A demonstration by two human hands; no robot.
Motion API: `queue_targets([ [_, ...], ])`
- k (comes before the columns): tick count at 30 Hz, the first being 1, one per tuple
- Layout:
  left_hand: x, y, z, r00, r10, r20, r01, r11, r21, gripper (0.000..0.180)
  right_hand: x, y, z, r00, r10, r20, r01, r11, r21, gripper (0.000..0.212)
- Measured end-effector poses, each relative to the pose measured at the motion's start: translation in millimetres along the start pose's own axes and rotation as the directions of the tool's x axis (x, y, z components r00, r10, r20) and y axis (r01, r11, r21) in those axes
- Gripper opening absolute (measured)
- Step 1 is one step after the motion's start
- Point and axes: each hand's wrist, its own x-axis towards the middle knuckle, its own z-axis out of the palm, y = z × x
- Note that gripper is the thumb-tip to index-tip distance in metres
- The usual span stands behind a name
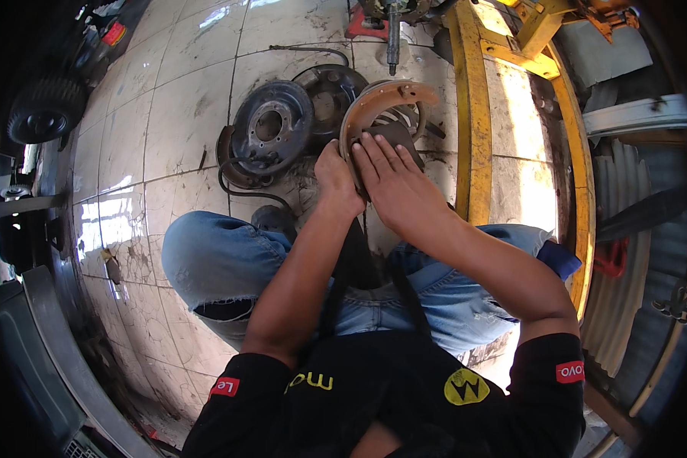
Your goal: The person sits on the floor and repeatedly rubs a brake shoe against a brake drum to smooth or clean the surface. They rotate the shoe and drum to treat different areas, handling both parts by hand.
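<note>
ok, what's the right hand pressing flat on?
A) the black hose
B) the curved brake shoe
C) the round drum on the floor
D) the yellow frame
B: the right hand lies flat on a dark pad against the curved brake shoe, which the left hand steadies from the side; the drum sits apart on the tiles, untouched.

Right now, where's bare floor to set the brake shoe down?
Free: tiled floor left of the brake drum, up to the small wheel; also the tile strip between the yellow frame rails. Crowded: around the drum, backing plate and hose, just ahead of both hands on the brake shoe.
</note>
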Motion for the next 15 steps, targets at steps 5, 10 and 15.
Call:
queue_targets([
  [5, 5, 5, -8, 1.000, 0.010, 0.022, -0.012, 0.996, 0.083, 0.041, -7, -11, -17, 0.995, -0.010, 0.097, 0.010, 1.000, 0.005, 0.058],
  [10, 2, 2, -2, 1.000, 0.011, -0.013, -0.010, 0.998, 0.067, 0.040, -8, -5, -6, 0.998, -0.004, 0.058, 0.001, 0.999, 0.049, 0.058],
  [15, -1, 6, -2, 1.000, 0.009, 0.024, -0.009, 1.000, 0.015, 0.039, 3, -6, -8, 0.997, 0.015, 0.080, -0.020, 0.997, 0.068, 0.061],
])
